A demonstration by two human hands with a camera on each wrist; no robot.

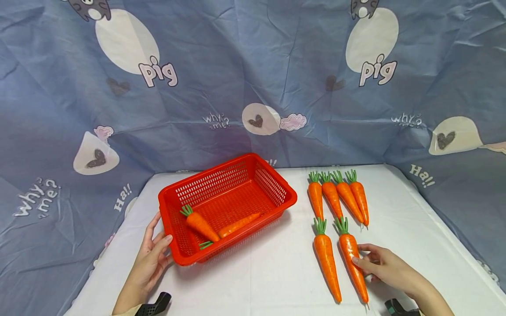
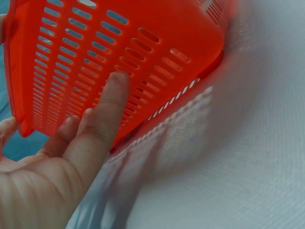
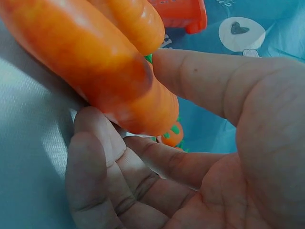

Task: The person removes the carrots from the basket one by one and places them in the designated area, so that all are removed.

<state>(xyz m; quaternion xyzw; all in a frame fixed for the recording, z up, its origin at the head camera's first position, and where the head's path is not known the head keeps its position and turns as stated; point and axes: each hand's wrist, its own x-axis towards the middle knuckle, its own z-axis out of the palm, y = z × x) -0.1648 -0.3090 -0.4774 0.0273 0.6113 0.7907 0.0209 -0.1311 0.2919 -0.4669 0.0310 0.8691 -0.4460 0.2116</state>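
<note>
A red plastic basket (image 1: 272,175) with slotted walls stands at the left. My left hand (image 1: 150,259) holds its near left corner, thumb at the rim; in the left wrist view, fingers (image 2: 112,95) touch the slotted outer wall. Inside the basket, one carrot (image 1: 200,226) crosses over another carrot (image 1: 241,224). At the right, my right hand (image 1: 379,263) pinches a carrot (image 1: 349,250) with green stems, which lies on the table. The thumb presses on its top and the fingers curl by its side, as the right wrist view shows. Another carrot (image 1: 326,261) lies just left of it.
Several carrots (image 1: 332,197) lie side by side in a row farther back on the right. A white cloth (image 1: 284,281) covers the table. Blue printed fabric (image 1: 253,79) hangs behind the table and along its sides.
</note>
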